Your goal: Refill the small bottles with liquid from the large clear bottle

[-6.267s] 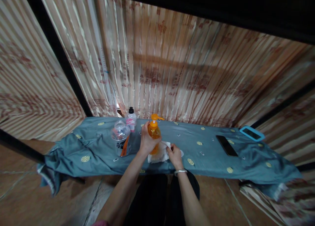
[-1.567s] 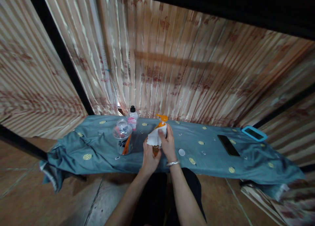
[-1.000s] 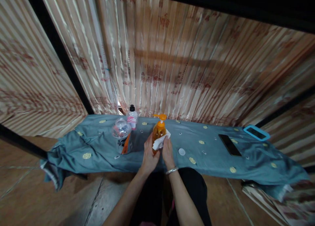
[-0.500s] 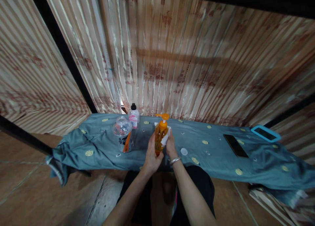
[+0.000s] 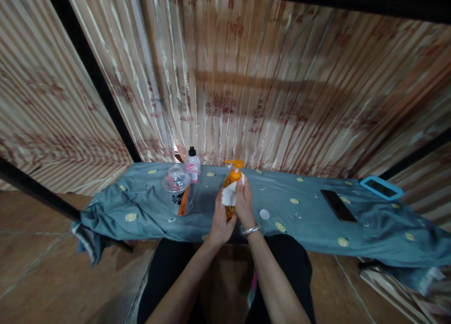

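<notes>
An amber pump bottle point(image 5: 232, 176) with an orange pump head stands upright between my hands, above the cloth near my knees. My left hand point(image 5: 221, 223) is wrapped round its lower left side. In my right hand point(image 5: 244, 204), which wears a silver bangle at the wrist, a white tissue point(image 5: 229, 193) is pressed against the front of the bottle. Fingers and tissue hide much of the bottle's body. To the left stand a clear plastic cup point(image 5: 180, 199) with a domed lid and a clear bottle point(image 5: 192, 166) with a black cap and pink label.
A teal patterned cloth point(image 5: 282, 187) covers the narrow table. On it are a small white disc point(image 5: 264, 214), a black phone point(image 5: 338, 205) and a blue-framed device point(image 5: 381, 187) at the right. Behind hangs a striped curtain point(image 5: 229, 103), with dark frame bars point(image 5: 95, 79) around.
My right hand has brought the tissue from the bottle's right side across its front. The left hand still grips the bottle. My knees have spread slightly.
</notes>
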A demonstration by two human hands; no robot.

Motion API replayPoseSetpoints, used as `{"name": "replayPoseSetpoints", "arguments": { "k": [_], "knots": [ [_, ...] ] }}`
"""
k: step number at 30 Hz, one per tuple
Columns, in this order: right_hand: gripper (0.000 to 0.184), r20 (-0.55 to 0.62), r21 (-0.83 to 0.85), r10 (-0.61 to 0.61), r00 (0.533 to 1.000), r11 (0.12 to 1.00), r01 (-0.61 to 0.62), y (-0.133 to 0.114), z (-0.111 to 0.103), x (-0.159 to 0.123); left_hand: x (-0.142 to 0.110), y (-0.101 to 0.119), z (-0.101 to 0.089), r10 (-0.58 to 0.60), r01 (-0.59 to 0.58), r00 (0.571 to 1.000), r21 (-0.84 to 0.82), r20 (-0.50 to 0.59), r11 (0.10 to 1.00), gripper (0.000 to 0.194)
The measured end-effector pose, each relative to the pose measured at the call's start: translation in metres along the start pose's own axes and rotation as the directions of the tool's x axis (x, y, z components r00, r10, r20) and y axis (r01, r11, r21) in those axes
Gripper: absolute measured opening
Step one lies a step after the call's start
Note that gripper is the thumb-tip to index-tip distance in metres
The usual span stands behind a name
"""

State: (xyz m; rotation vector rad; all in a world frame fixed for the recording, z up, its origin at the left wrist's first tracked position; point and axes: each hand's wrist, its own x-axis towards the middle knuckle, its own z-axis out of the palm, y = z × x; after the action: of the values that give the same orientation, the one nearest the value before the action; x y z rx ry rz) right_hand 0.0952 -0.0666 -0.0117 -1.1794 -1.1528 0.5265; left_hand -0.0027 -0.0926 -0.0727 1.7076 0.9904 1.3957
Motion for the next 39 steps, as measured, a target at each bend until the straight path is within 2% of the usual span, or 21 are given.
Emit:
{"name": "replayPoseSetpoints", "arguments": {
  "k": [2,6,9,13,15,18,20,23,26,29,32,34,39],
  "knots": [
    [0.049,-0.017,-0.068,-0.079,0.997,0.995,0.077,-0.012,0.004,-0.006,-0.002,-0.006,0.001,-0.017,0.017,1.000,-0.014,-0.003,1.000,0.075],
    [0.055,0.001,-0.148,-0.133,0.991,0.980,0.132,-0.023,0.007,-0.017,-0.005,-0.012,0.004,-0.001,0.001,1.000,0.002,0.022,1.000,0.071],
    [0.061,0.045,-0.183,-0.094,0.995,0.978,0.101,-0.020,-0.001,-0.010,-0.008,-0.010,0.004,0.019,-0.020,0.999,0.019,0.028,1.000,0.071],
    [0.051,0.185,-0.139,-0.020,0.983,0.989,0.046,-0.012,-0.019,0.013,-0.006,-0.008,-0.002,0.028,-0.029,0.999,0.026,0.040,0.999,0.074],
    [0.047,0.280,-0.082,0.014,0.960,0.997,0.010,-0.008,-0.027,0.023,0.001,-0.009,-0.008,-0.004,0.003,1.000,0.029,0.028,1.000,0.074],
    [0.043,0.381,-0.015,0.056,0.923,0.998,-0.054,-0.005,-0.037,0.031,0.023,-0.006,-0.016,-0.096,0.097,0.992,0.006,-0.077,0.995,0.087],
    [0.043,0.411,0.004,0.060,0.910,0.998,-0.067,-0.005,-0.042,0.034,0.041,0.001,-0.018,-0.126,0.123,0.990,-0.054,-0.061,0.991,0.091],
    [0.042,0.404,-0.007,0.022,0.914,1.000,-0.021,-0.008,-0.046,0.032,0.060,0.016,-0.016,-0.108,0.129,0.988,-0.197,0.111,0.972,0.077],
    [0.044,0.336,-0.072,-0.052,0.940,0.994,0.081,-0.011,-0.044,0.022,0.064,0.023,-0.011,-0.104,0.146,0.983,-0.297,0.153,0.944,0.077],
    [0.054,0.243,-0.162,-0.155,0.958,0.967,0.198,-0.010,-0.035,0.003,0.058,0.020,-0.006,-0.110,0.118,0.993,-0.267,0.042,0.956,0.077],
    [0.067,0.192,-0.222,-0.250,0.949,0.931,0.290,-0.002,-0.025,-0.013,0.053,0.011,0.000,-0.077,0.067,0.993,-0.105,-0.089,0.992,0.066],
    [0.069,0.189,-0.240,-0.291,0.938,0.913,0.331,0.003,-0.024,-0.016,0.051,0.007,0.003,-0.055,0.056,0.987,-0.001,-0.153,0.998,0.067],
    [0.072,0.235,-0.246,-0.334,0.913,0.888,0.388,0.003,-0.034,-0.007,0.040,0.000,0.001,-0.029,0.044,0.986,0.090,-0.163,0.995,0.076]
  ]
}}
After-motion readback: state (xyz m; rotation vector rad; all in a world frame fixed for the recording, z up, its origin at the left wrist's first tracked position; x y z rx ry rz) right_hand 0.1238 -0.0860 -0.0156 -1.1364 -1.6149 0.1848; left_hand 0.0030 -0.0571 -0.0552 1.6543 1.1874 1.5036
